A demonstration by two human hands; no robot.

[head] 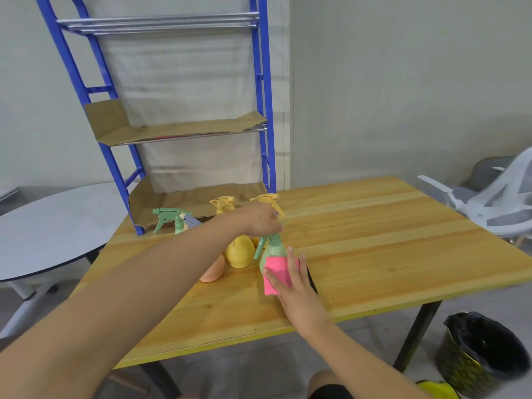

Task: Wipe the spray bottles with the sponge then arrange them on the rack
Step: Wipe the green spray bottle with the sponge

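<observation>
Head view, looking down on a wooden table.

- Green spray bottle stands upright near table centre. Its head is hidden under the left hand, which grips it from above; only the trigger shows below the hand.
- Right hand pinches the pink sponge, thumb across the front, fingers behind, and presses it on the bottle's lower body. The bottle's base is covered.
- At 3 o'clock of the sponge a dark strip shows past the fingers; I cannot tell what it is.
- At 9 o'clock of the green bottle stands a yellow bottle, then an orange bottle half hidden by the left forearm.
- Second yellow sprayer at 12 o'clock, body hidden behind the left hand.
- Far green sprayer at 10 o'clock, with a bluish nozzle beside it; both bodies are hidden.
- Blue rack at 12 o'clock on the table's far edge, top cut off, its shelves lined with cardboard.
</observation>
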